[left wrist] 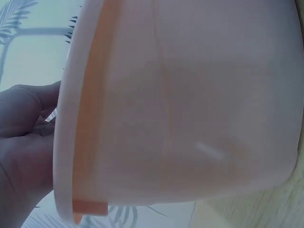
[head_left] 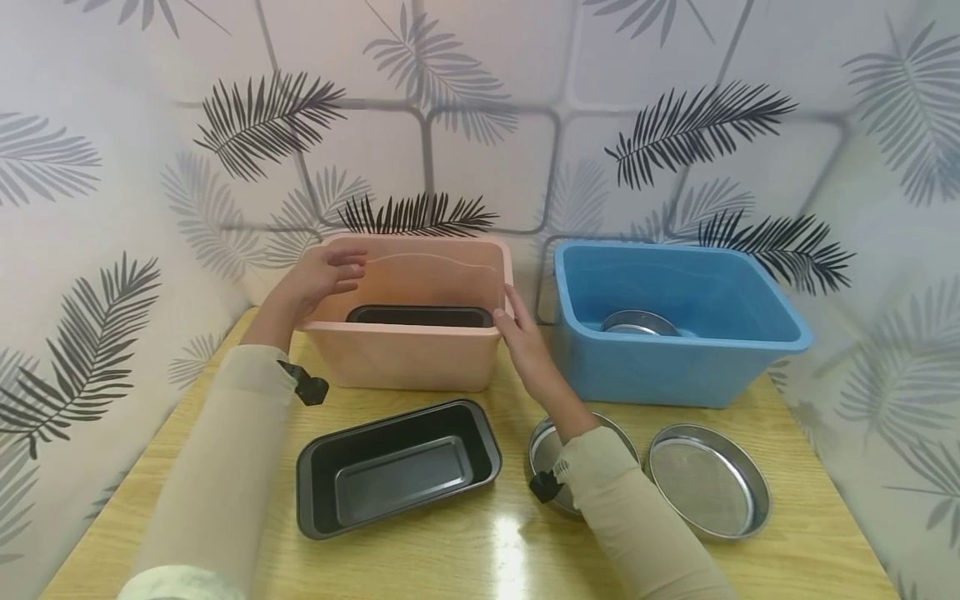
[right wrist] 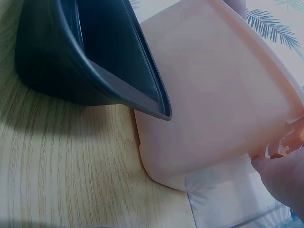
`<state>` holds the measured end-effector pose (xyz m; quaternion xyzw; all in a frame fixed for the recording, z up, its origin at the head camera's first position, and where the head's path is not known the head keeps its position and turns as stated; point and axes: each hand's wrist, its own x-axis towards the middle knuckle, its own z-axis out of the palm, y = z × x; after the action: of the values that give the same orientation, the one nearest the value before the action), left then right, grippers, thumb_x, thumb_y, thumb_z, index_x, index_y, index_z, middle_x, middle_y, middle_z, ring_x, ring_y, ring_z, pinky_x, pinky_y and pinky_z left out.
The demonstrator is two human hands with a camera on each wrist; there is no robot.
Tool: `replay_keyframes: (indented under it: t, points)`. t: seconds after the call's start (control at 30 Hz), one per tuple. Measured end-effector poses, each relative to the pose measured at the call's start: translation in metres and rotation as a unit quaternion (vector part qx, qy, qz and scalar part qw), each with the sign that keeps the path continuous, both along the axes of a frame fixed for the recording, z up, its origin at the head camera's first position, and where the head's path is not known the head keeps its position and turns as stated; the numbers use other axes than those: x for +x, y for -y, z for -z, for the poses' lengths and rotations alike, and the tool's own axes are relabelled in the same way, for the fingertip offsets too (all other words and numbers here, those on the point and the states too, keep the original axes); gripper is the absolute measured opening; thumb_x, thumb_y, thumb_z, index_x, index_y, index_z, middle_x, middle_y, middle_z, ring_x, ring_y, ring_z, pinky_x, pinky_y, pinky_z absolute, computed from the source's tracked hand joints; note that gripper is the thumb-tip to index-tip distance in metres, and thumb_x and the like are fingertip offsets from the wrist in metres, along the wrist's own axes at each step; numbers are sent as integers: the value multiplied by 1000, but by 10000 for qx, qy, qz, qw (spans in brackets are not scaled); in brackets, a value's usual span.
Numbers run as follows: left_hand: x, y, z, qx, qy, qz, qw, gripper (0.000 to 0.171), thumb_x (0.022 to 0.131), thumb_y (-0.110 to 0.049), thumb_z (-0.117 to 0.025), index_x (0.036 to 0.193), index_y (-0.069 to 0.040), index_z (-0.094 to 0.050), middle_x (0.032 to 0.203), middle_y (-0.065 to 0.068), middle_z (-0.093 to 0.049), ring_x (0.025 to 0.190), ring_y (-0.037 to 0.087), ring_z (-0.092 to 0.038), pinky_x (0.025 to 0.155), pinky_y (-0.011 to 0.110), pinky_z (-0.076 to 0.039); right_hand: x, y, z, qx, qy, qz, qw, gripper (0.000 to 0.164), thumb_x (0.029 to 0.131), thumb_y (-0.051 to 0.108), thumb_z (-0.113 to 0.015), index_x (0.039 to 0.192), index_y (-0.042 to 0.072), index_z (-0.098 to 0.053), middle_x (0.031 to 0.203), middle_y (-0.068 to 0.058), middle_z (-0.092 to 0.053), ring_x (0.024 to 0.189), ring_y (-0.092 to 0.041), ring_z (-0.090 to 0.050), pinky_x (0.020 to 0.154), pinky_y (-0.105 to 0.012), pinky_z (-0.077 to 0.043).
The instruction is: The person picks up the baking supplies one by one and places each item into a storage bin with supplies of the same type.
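A pink plastic bin [head_left: 405,358] stands at the back left, with a dark loaf pan [head_left: 420,316] inside it. My left hand [head_left: 324,277] reaches over the bin's left rim, its fingers loosely extended above the inside and holding nothing. At the opposite end, my right hand [head_left: 521,329] touches the front right corner of the rim, thumb at the corner and fingers extended along the side. In the right wrist view, the right thumb [right wrist: 268,166] lies close against the bin's rim. A second dark loaf pan [head_left: 401,467] rests on the table before the bin.
To the right is a blue bin [head_left: 645,371] with a round metal pan [head_left: 637,322] inside. Two more round pans lie on the wooden table [head_left: 420,567]: one [head_left: 546,450] partly beneath my right forearm, the other [head_left: 705,487] beside it. A leaf-patterned covering [head_left: 487,150] rises behind.
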<state>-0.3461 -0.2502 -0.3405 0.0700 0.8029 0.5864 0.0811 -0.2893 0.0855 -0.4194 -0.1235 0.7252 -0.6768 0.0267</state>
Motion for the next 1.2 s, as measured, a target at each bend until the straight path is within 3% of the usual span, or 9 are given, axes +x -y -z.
replay_keyframes:
  t: [0.2,0.37,0.7,0.93,1.2]
  points:
    - [13,-3,-5,-174,-271,203,9993,49,106,-7,-49,153,1,-38,157,22,-39,141,38,-43,115,48,-40,0,-2,0,16,34,-10,10000,61,108,39,-44,162,30,-20,169,6,-12,156,-24,-8,125,-50,-21]
    - [31,-4,-6,-159,-591,338,9976,49,106,-11,-50,153,-3,-39,155,20,-43,141,37,-45,114,47,-42,0,-2,0,-4,13,37,10000,62,107,39,-46,162,28,-20,169,4,-14,156,-25,-10,125,-50,-22]
    - [71,-5,2,78,-867,329,9957,47,106,-21,-53,151,-8,-46,151,16,-50,135,29,-53,105,28,-50,0,-2,1,-15,53,47,10000,62,106,40,-46,162,29,-20,169,4,-14,156,-26,-11,125,-49,-22]
    - [105,-3,13,-146,-1093,3,9939,46,104,-24,-58,147,-7,-52,144,13,-58,117,3,-63,100,16,-48,-3,-2,2,-42,80,22,10000,64,106,41,-47,162,30,-20,169,5,-14,156,-24,-12,125,-48,-23]
    - [138,4,30,-150,-1162,-236,9928,47,104,-27,-57,146,-5,-52,140,14,-61,116,6,-64,97,11,-46,-3,-1,2,-62,58,9,10000,63,106,40,-46,162,30,-19,169,5,-13,156,-24,-12,125,-49,-22]
